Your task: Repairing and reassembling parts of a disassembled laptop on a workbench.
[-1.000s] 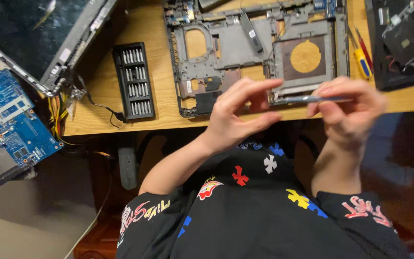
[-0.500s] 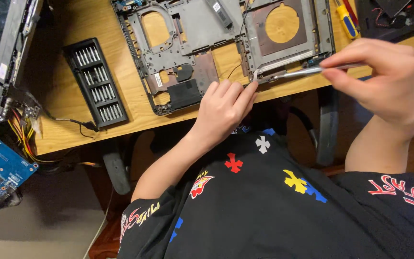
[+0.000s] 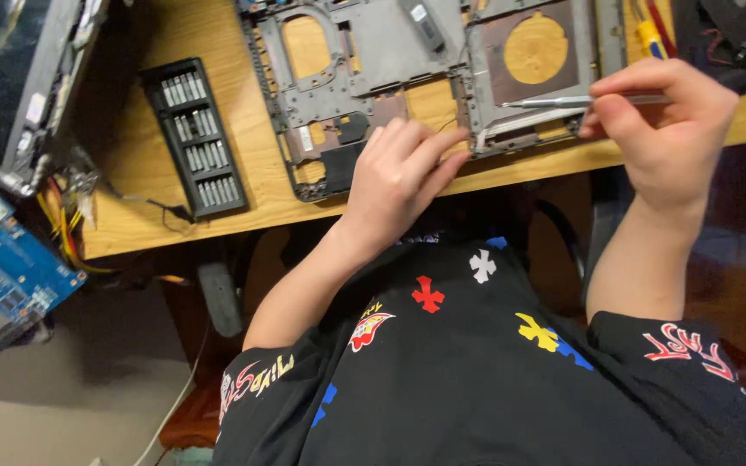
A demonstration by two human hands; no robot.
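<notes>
Slim metal screwdriver (image 3: 563, 102) pinched in right hand (image 3: 666, 129); left hand (image 3: 399, 177) seemingly flat on grey laptop chassis (image 3: 373, 60).

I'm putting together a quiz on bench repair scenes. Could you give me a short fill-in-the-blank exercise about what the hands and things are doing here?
1. The right hand holds a slim metal ____ whose tip points at the grey laptop chassis.
2. The left hand rests its fingers on the near edge of the ____.
3. The black bit case lies on the wooden desk, to the ____ of the chassis in the picture.
4. The circuit board at the picture's left edge is ____ in colour.

Missing words: screwdriver; chassis; left; blue
</notes>
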